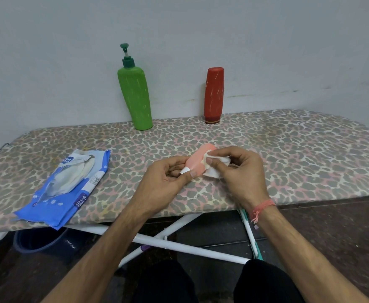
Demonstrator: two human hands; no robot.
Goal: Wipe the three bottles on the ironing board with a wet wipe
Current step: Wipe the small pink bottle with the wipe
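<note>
Right hand pinches a white wet wipe against the pink bottle, which the left hand grips near its white cap above the ironing board. Green pump bottle and red bottle stand upright by the wall, apparently awaiting wiping; the wipes pack lies left.

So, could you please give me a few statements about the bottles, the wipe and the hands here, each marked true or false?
1. The left hand holds the pink bottle. True.
2. The right hand presses a wet wipe on it. True.
3. The green pump bottle lies on its side. False: it stands near the wall.
4. The red bottle is beside the wipes pack. False: it stands far from it.
</note>
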